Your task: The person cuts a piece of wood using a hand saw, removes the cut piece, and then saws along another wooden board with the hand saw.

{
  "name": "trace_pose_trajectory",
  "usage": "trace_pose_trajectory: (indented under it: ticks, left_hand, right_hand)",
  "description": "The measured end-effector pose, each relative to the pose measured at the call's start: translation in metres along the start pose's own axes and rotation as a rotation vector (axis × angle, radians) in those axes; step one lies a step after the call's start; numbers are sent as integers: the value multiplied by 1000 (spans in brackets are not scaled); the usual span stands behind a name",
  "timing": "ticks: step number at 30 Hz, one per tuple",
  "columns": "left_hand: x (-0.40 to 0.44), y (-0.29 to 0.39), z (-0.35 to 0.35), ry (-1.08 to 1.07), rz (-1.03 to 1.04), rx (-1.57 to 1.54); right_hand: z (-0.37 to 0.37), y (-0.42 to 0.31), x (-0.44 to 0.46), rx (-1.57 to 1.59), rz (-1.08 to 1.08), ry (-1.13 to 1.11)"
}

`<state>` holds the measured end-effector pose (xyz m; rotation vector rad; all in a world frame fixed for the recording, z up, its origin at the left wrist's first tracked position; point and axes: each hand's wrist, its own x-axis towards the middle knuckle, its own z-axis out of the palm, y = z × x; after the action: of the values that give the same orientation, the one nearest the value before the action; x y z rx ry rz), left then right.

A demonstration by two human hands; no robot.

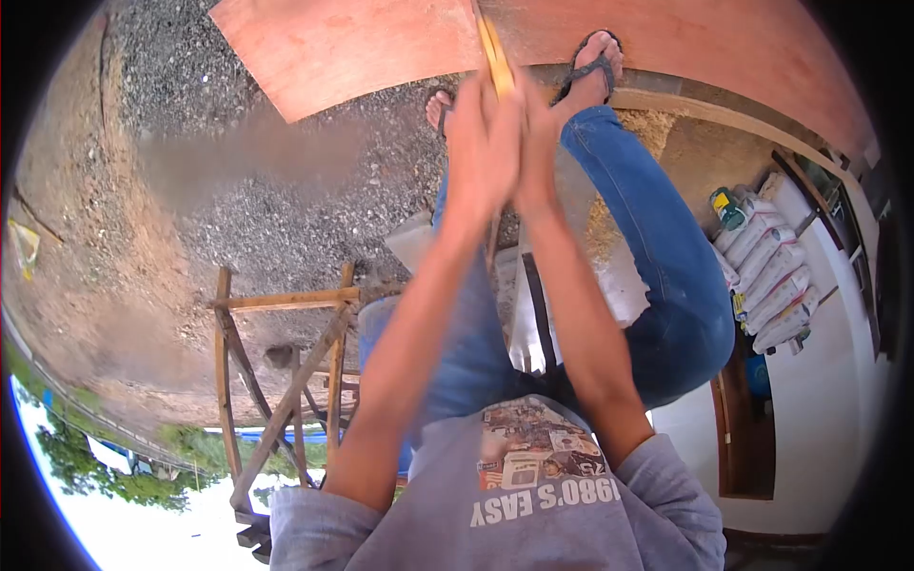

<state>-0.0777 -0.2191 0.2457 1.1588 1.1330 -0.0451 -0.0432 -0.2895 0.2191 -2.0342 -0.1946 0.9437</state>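
Reddish-orange, smooth and flat, a broad sheet [743,57] spans the top of the view, its edge bowed by the lens. In front of the wearer, a slim, straight yellow bar [494,55] lies over this sheet, its near end between the two hands. The left hand [484,143] and right hand [538,128] are pressed close together and closed around the bar; motion blur hides the separate fingers. Both forearms are bare and extended.

The right foot, in a dark sandal [598,68] with a forked strap, rests on the sheet; the left foot [437,109] shows only in part, beside the left hand. Blue denim jeans [657,228], frayed at the right knee, cover the legs. The soft grey shirt [419,519] bears a printed picture panel above pale block lettering.

To the left, loose grey gravel [324,209] of coarse, angular grain gives way to brown earth. Below it stands a frame [286,302] of rough, square-cut timber with diagonal braces. Beside the right leg, pale yellowish crumbs [657,128] are scattered near the sheet. At far right, plump white sacks [776,271] are stacked against a smooth white wall [828,409].
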Motion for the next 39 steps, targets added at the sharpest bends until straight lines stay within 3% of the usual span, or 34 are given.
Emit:
trace_pose_trajectory:
  ticks: [1,5,8,10,12,15,16,17,19,23,24,26,29,30,33,35,36,37,39]
  left_hand:
    - [-34,-2,1,8,69,65]
    - [-158,7,-2,-158,-75,91]
    - [-87,-17,6,-25,70,113]
    - [4,-20,1,-23,-78,-41]
    - [47,-9,1,12,-97,-94]
    - [-43,-8,0,-4,24,28]
    - [-87,-9,-1,-53,27,59]
    - [-123,1,-5,-143,-104,105]
    - [-173,2,-3,-174,-127,54]
    - [-42,-30,2,-24,37,-20]
    - [10,-31,0,-10,-59,-2]
    - [55,-12,3,-33,-146,-267]
    - [-34,-17,6,27,19,-3]
    - [-75,-25,5,-7,65,13]
    - [-161,8,2,-135,-156,7]
    - [-123,-14,7,-70,-24,49]
    - [-94,-28,10,-43,38,72]
    - [-44,-33,10,-37,-29,18]
    - [43,-22,8,-18,-118,-136]
  right_hand:
    - [-6,-1,-31,27,-117,82]
    - [-49,-43,-148,-16,134,46]
    - [-16,13,-81,246,122,15]
    - [5,31,1,161,-52,-26]
    - [13,14,44,118,165,-95]
    - [-6,1,-43,66,8,72]
    - [-23,-25,-82,170,76,33]
    - [-34,-20,-128,24,102,44]
    - [-49,-36,-171,21,172,53]
    - [-4,22,-48,144,-61,61]
    - [8,28,-1,143,-85,36]
    - [13,16,50,43,75,-56]
    - [-5,14,-34,118,-57,79]
    - [-19,-4,-76,103,5,58]
    - [-52,-37,-159,-33,153,27]
    - [-30,0,-122,461,340,92]
    - [-17,24,-81,422,232,87]
    - [-3,49,-40,385,125,87]
    - [5,40,32,17,-51,-41]
